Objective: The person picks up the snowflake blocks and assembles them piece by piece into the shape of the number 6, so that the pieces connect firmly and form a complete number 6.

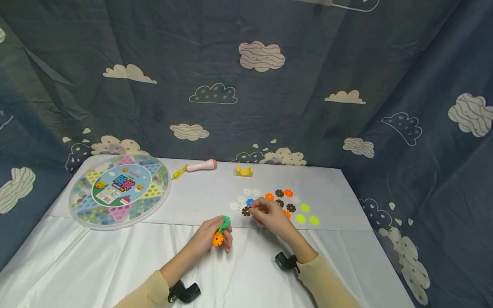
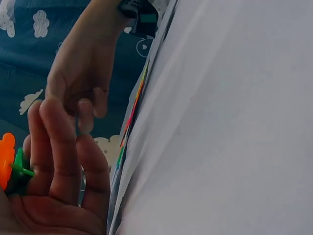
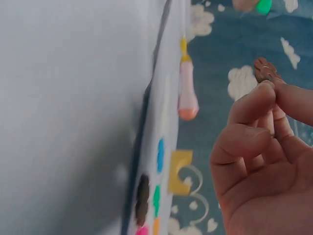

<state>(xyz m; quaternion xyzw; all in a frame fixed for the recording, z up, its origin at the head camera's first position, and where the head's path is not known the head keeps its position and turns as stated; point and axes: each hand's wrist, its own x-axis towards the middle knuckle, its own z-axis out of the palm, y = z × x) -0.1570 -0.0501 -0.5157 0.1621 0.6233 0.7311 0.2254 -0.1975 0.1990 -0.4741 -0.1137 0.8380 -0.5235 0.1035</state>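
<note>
My left hand (image 1: 209, 235) holds a small joined group of notched plastic discs, a green disc (image 1: 226, 222) above an orange disc (image 1: 217, 239). In the left wrist view the orange disc (image 2: 6, 160) stands beside green pieces (image 2: 20, 169) at the thumb side. Thumb and finger of my right hand (image 1: 271, 217) pinch a brown notched disc (image 3: 264, 69) by its edge, raised off the table. Behind and beside that hand lie loose discs, among them white discs (image 1: 235, 206), a blue disc (image 1: 250, 202), brown discs (image 1: 279, 193) and orange discs (image 1: 288, 193). Some are partly hidden by the hand.
At the right lie lime-yellow discs (image 1: 301, 219). A yellow curved block (image 1: 244, 171) and a pink-handled toy with a yellow cord (image 1: 201, 165) are at the table's back. On the left sits a large round game box (image 1: 159, 208). A cloud-patterned curtain (image 1: 215, 141) hangs behind.
</note>
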